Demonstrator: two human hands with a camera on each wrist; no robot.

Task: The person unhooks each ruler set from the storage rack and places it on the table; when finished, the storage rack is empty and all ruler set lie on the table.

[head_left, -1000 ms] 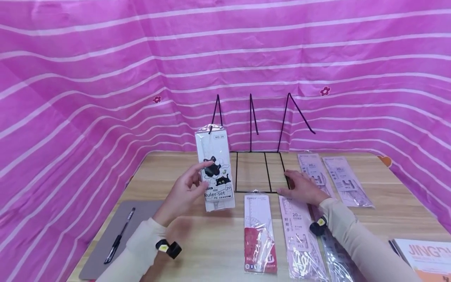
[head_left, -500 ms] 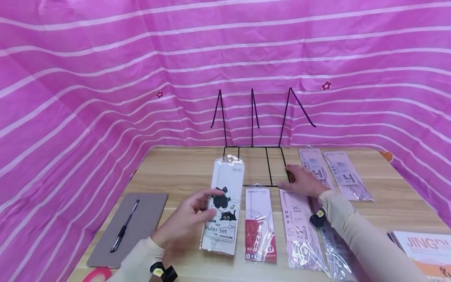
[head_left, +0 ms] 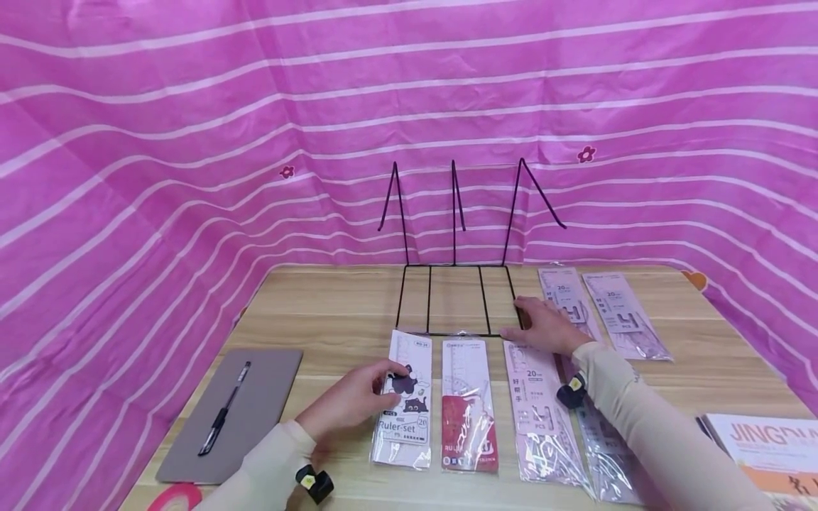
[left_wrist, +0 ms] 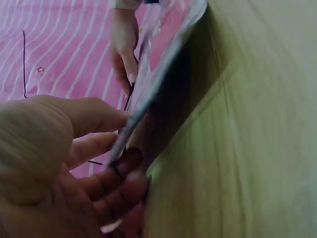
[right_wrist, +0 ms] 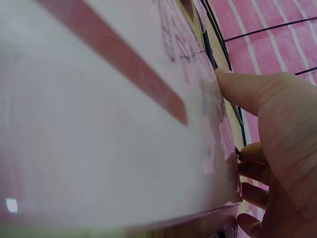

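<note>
My left hand [head_left: 354,397] pinches the left edge of a clear-wrapped ruler set [head_left: 407,426] with black cats on its card. The left wrist view shows the thumb on one face of the ruler set [left_wrist: 148,94], fingers behind, the pack tilted close over the table. Just right of it lies a ruler set with a red lower half [head_left: 469,433]. My right hand [head_left: 548,326] rests at the front right corner of a black wire display rack [head_left: 454,227], thumb and fingers spread along its base wires. The rack's three upright hooks carry nothing.
Pink ruler sets [head_left: 543,426] lie in front of the right hand, and two more, one being a pink pack [head_left: 618,312], lie beyond it. A pen [head_left: 224,411] sits on a grey pad [head_left: 268,397] at left, near red tape [head_left: 175,497]. A booklet [head_left: 767,447] lies front right.
My left hand has brought the cat ruler set from the rack's left hook down and toward me, beside the red one. My right hand has stayed at the rack's corner.
</note>
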